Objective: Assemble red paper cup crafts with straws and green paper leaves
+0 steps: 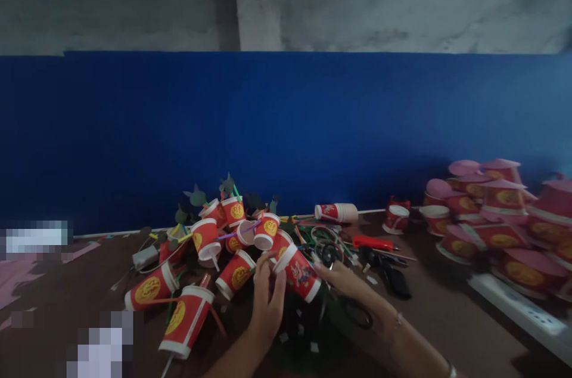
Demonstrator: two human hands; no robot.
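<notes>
A red paper cup [300, 273] with a white rim and a printed figure is tilted between my two hands. My left hand [267, 294] is closed at its left end, thumb and fingers against it. On the other side, my right hand [342, 282] has its thumb and finger closed at the cup's edge; its other fingers are hidden. Just left lie several red cups [236, 273] with yellow emblems, some with straws and dark leaf-like cutouts [196, 195]. Small white scraps [314, 347] lie below the held cup.
Behind my hands are tangled cords [328, 241], a red-handled tool [373, 242] and a black object [395, 279]. A cup stack [336, 213] lies by the blue wall panel [286, 133]. Pink-topped cups [504, 196] and a white power strip [518, 303] are at right.
</notes>
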